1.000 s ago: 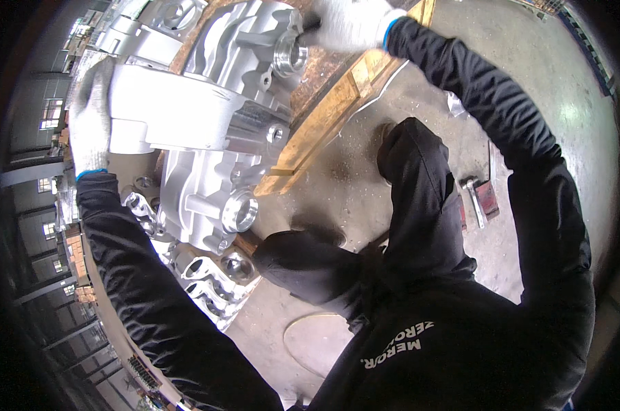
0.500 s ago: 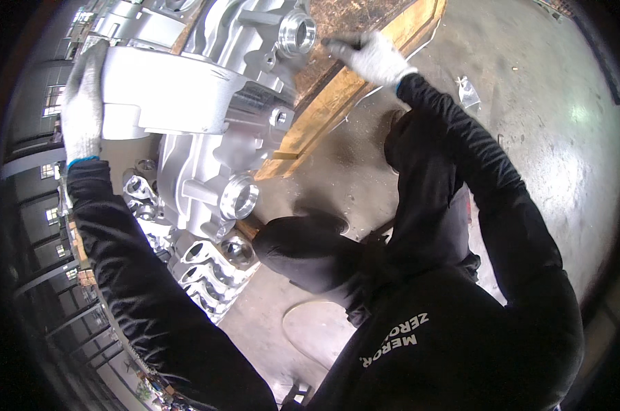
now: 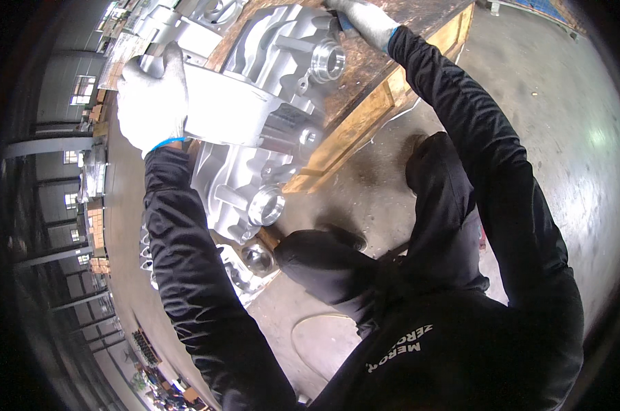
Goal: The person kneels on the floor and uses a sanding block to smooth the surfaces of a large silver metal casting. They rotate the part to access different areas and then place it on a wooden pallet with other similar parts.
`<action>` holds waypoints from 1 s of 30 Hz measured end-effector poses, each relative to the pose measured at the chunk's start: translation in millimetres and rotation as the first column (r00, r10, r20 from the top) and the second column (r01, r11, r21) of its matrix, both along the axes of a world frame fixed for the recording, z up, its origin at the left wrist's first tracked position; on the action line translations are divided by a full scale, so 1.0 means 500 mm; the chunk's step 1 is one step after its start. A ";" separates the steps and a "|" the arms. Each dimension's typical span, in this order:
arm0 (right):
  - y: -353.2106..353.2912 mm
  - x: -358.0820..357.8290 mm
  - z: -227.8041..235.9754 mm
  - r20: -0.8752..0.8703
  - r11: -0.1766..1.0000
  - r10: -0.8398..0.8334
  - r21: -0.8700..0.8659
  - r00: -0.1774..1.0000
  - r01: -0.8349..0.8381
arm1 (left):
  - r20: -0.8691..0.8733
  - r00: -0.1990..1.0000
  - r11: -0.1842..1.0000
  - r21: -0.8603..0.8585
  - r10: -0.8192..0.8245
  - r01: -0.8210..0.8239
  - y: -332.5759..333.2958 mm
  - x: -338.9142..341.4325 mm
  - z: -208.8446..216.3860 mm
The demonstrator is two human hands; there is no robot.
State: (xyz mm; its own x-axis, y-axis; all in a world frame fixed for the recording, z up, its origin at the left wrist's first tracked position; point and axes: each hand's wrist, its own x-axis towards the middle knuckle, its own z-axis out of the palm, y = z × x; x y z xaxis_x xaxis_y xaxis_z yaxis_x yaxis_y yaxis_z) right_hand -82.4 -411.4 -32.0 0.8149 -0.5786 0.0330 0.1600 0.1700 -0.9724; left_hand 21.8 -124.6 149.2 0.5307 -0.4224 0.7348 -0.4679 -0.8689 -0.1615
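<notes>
My left hand (image 3: 151, 103), in a white glove, grips the left end of a silvery cast-metal housing (image 3: 231, 109), fingers curled over its edge. Glare washes out much of that surface. Ringed openings stick out of the castings on either side of it: an upper one (image 3: 327, 61) and a lower one (image 3: 265, 205). At the top edge of the view, my gloved right hand (image 3: 369, 22) is over the worn wooden board (image 3: 365, 58). Its fingers look bent round something blue-grey, partly hidden and cut off by the frame, whose kind I cannot make out.
The board has a pale timber side (image 3: 385, 103) facing me. More castings stand low on the left, one with a round bore (image 3: 258, 259). A thin hose (image 3: 303, 329) curves over the concrete floor (image 3: 550, 103). My bent legs (image 3: 323, 264) are close to the timber.
My right hand has moved up and away along the board, and the blue-grey thing now shows under it. The left hand's fingers have curled over the housing's end. The whole view has shifted.
</notes>
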 end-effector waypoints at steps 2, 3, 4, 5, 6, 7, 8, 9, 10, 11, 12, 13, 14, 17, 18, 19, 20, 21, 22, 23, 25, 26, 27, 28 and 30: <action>-0.012 -0.005 -0.039 -0.011 0.997 -0.043 -0.072 0.999 0.042 | 0.024 0.998 0.998 -0.011 -0.057 0.057 -0.006 0.015 -0.016; -0.010 -0.003 -0.054 -0.019 0.992 -0.062 -0.110 0.998 0.059 | -0.005 0.990 0.989 -0.038 -0.142 0.142 -0.012 0.025 -0.020; 0.008 -0.006 -0.079 0.205 0.968 -0.249 0.013 0.947 0.252 | -0.031 0.973 0.972 -0.068 -0.228 0.225 -0.017 0.038 -0.025; 0.072 -0.036 -0.064 0.078 0.961 -0.195 -0.184 0.978 0.207 | -0.026 0.967 0.966 -0.063 -0.252 0.250 0.029 0.052 0.005; 0.104 -0.072 -0.044 0.014 0.947 -0.225 -0.232 0.974 0.222 | -0.045 0.943 0.943 -0.059 -0.329 0.326 0.045 0.086 0.010; 0.147 -0.108 -0.031 0.061 0.969 -0.217 -0.110 0.974 0.223 | 0.005 0.914 0.914 0.000 -0.405 0.405 0.058 0.135 0.007; 0.170 -0.151 -0.044 -0.027 0.968 -0.237 -0.094 0.971 0.233 | -0.045 0.891 0.892 -0.038 -0.452 0.451 0.048 0.149 -0.025; 0.195 -0.195 -0.048 -0.043 0.979 -0.196 -0.056 0.980 0.194 | -0.074 0.864 0.867 -0.061 -0.498 0.494 0.037 0.146 -0.024; 0.239 -0.238 -0.036 -0.078 0.993 -0.107 -0.066 0.991 0.102 | -0.079 0.834 0.837 -0.090 -0.547 0.540 0.055 0.158 -0.019; 0.276 -0.262 -0.069 0.095 0.996 -0.074 0.055 0.993 0.069 | -0.132 0.798 0.806 -0.172 -0.588 0.566 0.052 0.157 -0.019; 0.298 -0.309 -0.050 -0.024 0.999 0.038 0.007 0.999 -0.038 | -0.186 0.762 0.779 -0.251 -0.621 0.574 0.061 0.150 -0.019; 0.295 -0.325 -0.097 0.096 0.993 0.072 -0.099 0.993 -0.062 | -0.234 0.702 0.733 -0.335 -0.673 0.592 0.044 0.144 -0.023; 0.293 -0.339 -0.089 -0.108 0.966 0.089 -0.232 0.990 -0.112 | -0.284 0.719 0.765 -0.365 -0.635 0.531 0.052 0.135 -0.014; 0.271 -0.360 -0.089 -0.299 0.664 -0.020 -0.717 0.954 -0.211 | -0.338 0.808 0.863 -0.339 -0.483 0.374 0.055 0.103 -0.011; 0.264 -0.362 -0.086 -0.258 0.566 -0.046 -0.803 0.965 -0.188 | -0.332 0.748 0.799 -0.428 -0.574 0.423 0.051 0.117 -0.021; 0.255 -0.358 -0.086 -0.237 0.475 -0.094 -0.864 0.967 -0.166 | -0.308 0.730 0.768 -0.456 -0.610 0.450 0.048 0.123 -0.027; 0.248 -0.345 -0.083 -0.208 0.382 -0.129 -0.913 0.970 -0.145 | -0.284 0.719 0.744 -0.476 -0.635 0.470 0.051 0.125 -0.026; 0.245 -0.332 -0.071 -0.175 0.280 -0.161 -0.952 0.971 -0.125 | -0.257 0.706 0.717 -0.497 -0.660 0.489 0.052 0.129 -0.027; 0.241 -0.323 -0.053 -0.261 0.349 -0.152 -0.917 0.953 -0.195 | -0.247 0.692 0.696 -0.519 -0.678 0.497 0.052 0.133 -0.028; 0.232 -0.318 -0.054 -0.241 0.300 -0.184 -0.937 0.953 -0.179 | -0.242 0.700 0.699 -0.521 -0.672 0.490 0.044 0.127 -0.031; 0.209 -0.306 -0.062 -0.199 0.198 -0.242 -0.968 0.950 -0.152 | -0.232 0.717 0.705 -0.528 -0.657 0.475 0.032 0.116 -0.034; 0.211 -0.302 -0.077 -0.101 0.169 -0.249 -0.984 0.963 -0.060 | -0.268 0.673 0.674 -0.577 -0.690 0.461 0.035 0.106 -0.032; 0.219 -0.305 -0.093 -0.104 0.220 -0.253 -0.974 0.962 -0.048 | -0.251 0.701 0.696 -0.545 -0.668 0.468 0.037 0.111 -0.032; 0.228 -0.310 -0.108 -0.108 0.269 -0.258 -0.962 0.960 -0.036 | -0.233 0.708 0.694 -0.538 -0.667 0.478 0.035 0.119 -0.035; 0.257 -0.313 -0.129 -0.182 0.336 -0.264 -0.938 0.947 -0.087 | -0.228 0.767 0.742 -0.518 -0.600 0.426 0.031 0.102 -0.037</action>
